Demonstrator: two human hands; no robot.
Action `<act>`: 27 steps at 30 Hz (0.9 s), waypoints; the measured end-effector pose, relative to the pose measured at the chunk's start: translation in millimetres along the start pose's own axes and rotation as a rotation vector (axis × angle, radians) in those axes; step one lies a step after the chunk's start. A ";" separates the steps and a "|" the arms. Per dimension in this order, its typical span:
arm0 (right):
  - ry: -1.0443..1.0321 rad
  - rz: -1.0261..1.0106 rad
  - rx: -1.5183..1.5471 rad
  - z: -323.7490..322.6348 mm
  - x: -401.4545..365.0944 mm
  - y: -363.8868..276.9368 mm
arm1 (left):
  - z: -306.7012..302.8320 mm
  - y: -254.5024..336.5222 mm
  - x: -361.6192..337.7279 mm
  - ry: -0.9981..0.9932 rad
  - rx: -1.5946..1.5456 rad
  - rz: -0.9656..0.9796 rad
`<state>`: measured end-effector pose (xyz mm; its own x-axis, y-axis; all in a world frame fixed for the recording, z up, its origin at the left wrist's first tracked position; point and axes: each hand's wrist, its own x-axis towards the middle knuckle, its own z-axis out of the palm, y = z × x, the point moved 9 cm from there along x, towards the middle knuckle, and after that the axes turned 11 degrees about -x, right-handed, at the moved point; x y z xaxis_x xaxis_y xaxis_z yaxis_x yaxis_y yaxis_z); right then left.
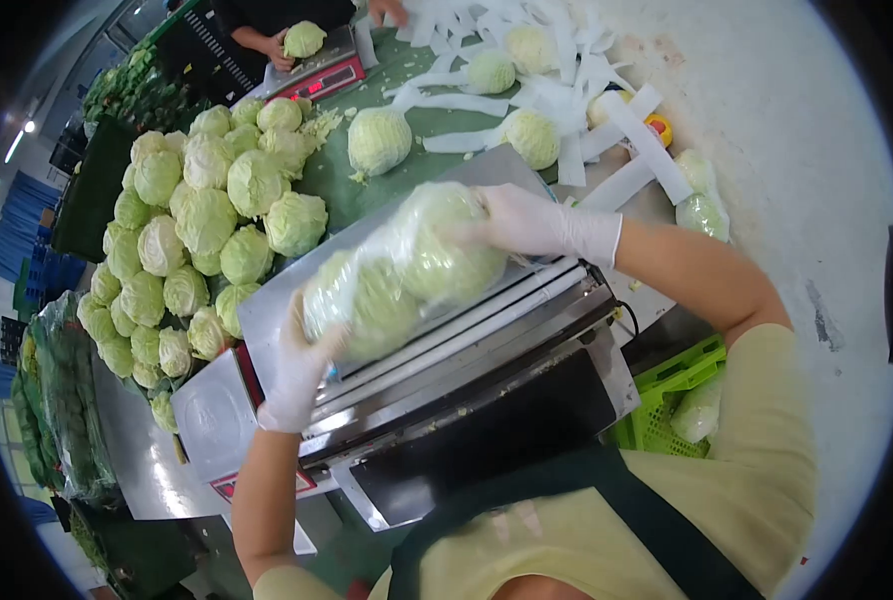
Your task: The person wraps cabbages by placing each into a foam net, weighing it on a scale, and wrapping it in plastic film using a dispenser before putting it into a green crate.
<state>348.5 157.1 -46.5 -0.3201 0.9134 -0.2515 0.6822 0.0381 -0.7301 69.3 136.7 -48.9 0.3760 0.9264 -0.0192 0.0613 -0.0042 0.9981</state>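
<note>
Pale green cabbages wrapped together in clear plastic film [407, 265] are between my two hands, above a metal wrapping machine [467, 345]. My left hand [302, 370], in a white glove, grips the near left end of the wrapped cabbages, thumb and fingers apart around it. My right hand [542, 222], gloved too, holds their far right end, with its fingertips partly hidden and blurred. Film glints over the cabbages, and the pack tilts up to the right. A flat metal plate [277, 300] lies beneath and behind it.
Many loose cabbages [207, 220] are piled at the left beside a scale [217, 410]. Single cabbages [379, 140] and white strips [627, 185] lie on the green table. Across it, a person's hand [279, 50] holds a cabbage at another scale [312, 80]. A green crate [657, 405] stands at right.
</note>
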 end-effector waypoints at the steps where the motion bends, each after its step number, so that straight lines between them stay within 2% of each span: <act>1: -0.076 0.108 0.001 6.4 2.4 8.0 | -4.6 -9.7 5.8 0.026 -0.027 -0.121; 2: -0.154 0.149 -0.012 7.9 -1.0 5.2 | -9.3 -16.7 9.6 0.049 -0.051 -0.232; 3: -0.226 0.187 -0.032 3.4 -7.0 -1.2 | -6.6 -13.7 11.2 -0.022 -0.024 -0.257; 4: -0.299 0.225 -0.052 3.3 -12.6 -2.8 | -6.1 1.5 10.0 -0.011 0.072 -0.163; 6: 0.079 -0.068 -0.196 -17.0 -27.9 -19.9 | -3.1 34.9 -1.5 0.014 0.273 0.039; 7: 0.273 -0.222 -0.267 -23.8 -40.8 -30.1 | 1.9 35.6 -9.7 0.064 0.098 0.012; 10: 0.431 -0.556 -0.270 -4.6 -57.4 -37.8 | 42.3 42.2 -25.0 -0.078 0.093 0.341; 11: 0.354 -0.486 -0.113 0.9 -43.9 -29.4 | 34.4 26.4 -20.7 0.050 0.052 0.263; 14: 0.323 -0.282 -0.031 -8.0 -29.1 -35.0 | 28.2 28.9 -7.5 0.098 -0.183 0.239; 18: 0.382 -0.309 -0.089 -21.6 -55.6 -55.5 | 28.7 59.8 -35.8 0.161 -0.183 0.284; 19: 0.408 -0.290 -0.103 -23.5 -68.6 -60.9 | 23.0 55.8 -47.4 0.249 -0.162 0.241; 22: 0.453 -0.228 -0.094 -8.2 -122.0 -69.3 | 34.0 59.0 -86.8 0.241 -0.245 0.162; 23: 0.472 -0.229 -0.062 2.9 -142.1 -68.6 | 39.4 61.8 -101.2 0.202 -0.217 0.182; 24: 0.498 -0.231 -0.036 12.3 -162.0 -68.3 | 44.8 61.6 -120.3 0.208 -0.169 0.112; 26: 0.467 -0.193 -0.061 43.9 -204.0 -62.3 | 57.7 45.1 -154.6 0.116 -0.156 0.067; 27: 0.386 -0.106 -0.068 62.5 -219.7 -52.4 | 67.1 36.2 -173.9 0.100 -0.161 0.036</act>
<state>342.0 -70.9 7.3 -0.1294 0.9876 0.0889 0.7047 0.1547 -0.6925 68.2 -49.8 -13.3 0.2808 0.9597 0.0142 -0.1022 0.0152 0.9946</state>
